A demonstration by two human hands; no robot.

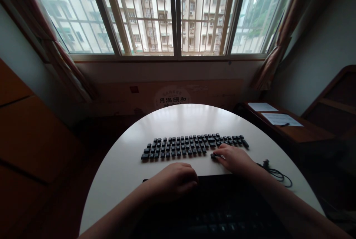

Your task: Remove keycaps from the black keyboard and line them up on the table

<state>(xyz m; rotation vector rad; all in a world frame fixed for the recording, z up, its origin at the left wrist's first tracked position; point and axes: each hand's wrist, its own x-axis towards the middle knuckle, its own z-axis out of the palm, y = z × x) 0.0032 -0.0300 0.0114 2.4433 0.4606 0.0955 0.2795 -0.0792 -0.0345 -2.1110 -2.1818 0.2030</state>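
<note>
Loose black keycaps [178, 148] lie in several rows on the white round table [116, 165]. My right hand [230, 156] is just below the rows, its fingers pinched on a black keycap [213, 156] at the tabletop. A thin shiny edge shows beside those fingers. My left hand [180, 179] is curled above the upper edge of a dark keyboard [219, 194]; whatever is inside its fingers is hidden. The keyboard lies nearest me, between my forearms, and its lower part is in deep shadow with some keys faintly visible.
A coiled black cable [278, 175] with a plug lies right of my right forearm. Beyond the table's right edge, a wooden side table [292, 131] bears paper sheets [280, 119] and a pen. A barred window [178, 16] and curtains stand behind.
</note>
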